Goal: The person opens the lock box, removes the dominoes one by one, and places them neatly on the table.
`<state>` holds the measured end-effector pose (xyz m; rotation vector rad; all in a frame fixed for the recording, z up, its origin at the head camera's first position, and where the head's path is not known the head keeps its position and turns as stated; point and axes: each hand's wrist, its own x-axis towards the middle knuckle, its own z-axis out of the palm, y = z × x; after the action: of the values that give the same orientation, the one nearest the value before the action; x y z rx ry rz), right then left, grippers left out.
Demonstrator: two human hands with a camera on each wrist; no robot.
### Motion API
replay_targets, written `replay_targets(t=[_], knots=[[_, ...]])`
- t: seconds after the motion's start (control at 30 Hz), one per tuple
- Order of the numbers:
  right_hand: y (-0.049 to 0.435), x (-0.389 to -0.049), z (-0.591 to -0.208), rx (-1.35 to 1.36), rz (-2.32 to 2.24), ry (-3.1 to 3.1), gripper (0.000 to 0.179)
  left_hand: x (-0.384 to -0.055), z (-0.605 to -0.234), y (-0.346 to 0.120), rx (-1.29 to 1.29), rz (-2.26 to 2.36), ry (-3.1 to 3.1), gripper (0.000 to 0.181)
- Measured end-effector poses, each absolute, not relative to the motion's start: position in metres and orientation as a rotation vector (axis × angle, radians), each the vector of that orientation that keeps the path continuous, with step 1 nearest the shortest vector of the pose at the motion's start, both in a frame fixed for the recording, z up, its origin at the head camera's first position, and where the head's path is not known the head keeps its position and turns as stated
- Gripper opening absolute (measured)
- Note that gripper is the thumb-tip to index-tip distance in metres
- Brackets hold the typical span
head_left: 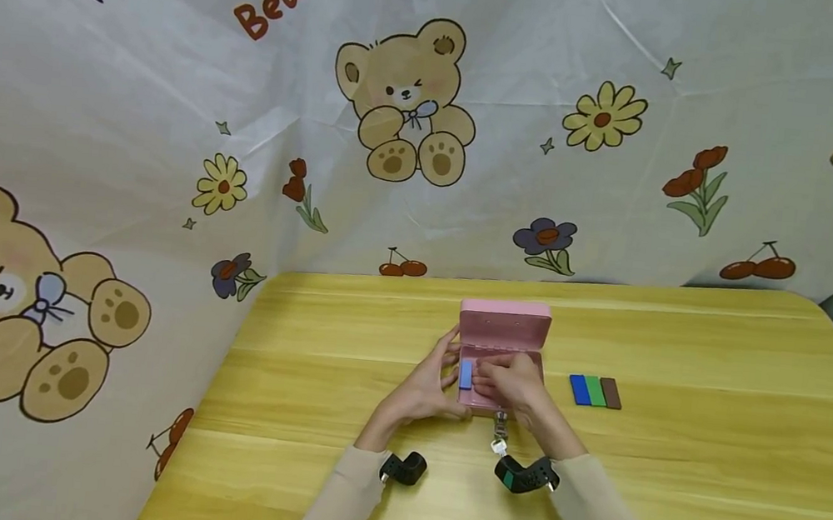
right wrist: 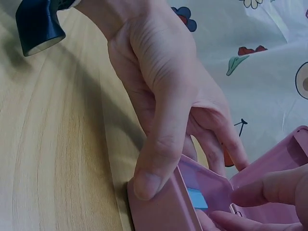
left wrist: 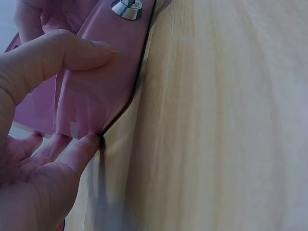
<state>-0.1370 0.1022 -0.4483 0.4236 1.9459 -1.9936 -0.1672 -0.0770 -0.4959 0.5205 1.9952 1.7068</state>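
A pink metal box [head_left: 503, 331] stands on the table with its hinged lid raised. My left hand [head_left: 425, 385] grips its left side; in the left wrist view the thumb [left wrist: 89, 55] presses the front wall below the lock. Inside the box, along the left wall, is a light blue block [head_left: 466, 374]. My right hand [head_left: 518, 383] reaches into the box from the right, its fingertips just beside that block. In the right wrist view its fingers are spread apart near the light blue block [right wrist: 197, 198]. The floor of the box is partly hidden under the right hand.
A key [head_left: 499, 446] hangs from the lock at the box front. Right of the box lie a blue strip [head_left: 580, 390], a green strip [head_left: 595, 391] and a brown strip [head_left: 610, 393], side by side. A bear-print cloth [head_left: 497, 209] hangs behind the wooden table [head_left: 706, 455].
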Motion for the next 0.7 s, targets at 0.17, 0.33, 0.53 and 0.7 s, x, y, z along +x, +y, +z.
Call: replay_targets(t=[0.17, 0.33, 0.53, 0.7], knots=[[0.098, -0.138, -0.451, 0.359, -1.874, 2.069, 0.037, -0.167, -0.495, -0.078, 0.527, 1.706, 1.994, 0.138], [0.094, -0.142, -0.454, 0.304, -1.634, 2.324, 0.032, -0.168, -0.496, -0.077, 0.521, 1.706, 1.990, 0.137], [0.092, -0.148, -0.458, 0.283, -1.505, 2.434, 0.029, -0.167, -0.495, -0.077, 0.521, 1.696, 2.000, 0.137], [0.090, -0.150, -0.459, 0.258, -1.485, 2.454, 0.028, -0.166, -0.495, -0.077, 0.520, 1.700, 2.001, 0.136]])
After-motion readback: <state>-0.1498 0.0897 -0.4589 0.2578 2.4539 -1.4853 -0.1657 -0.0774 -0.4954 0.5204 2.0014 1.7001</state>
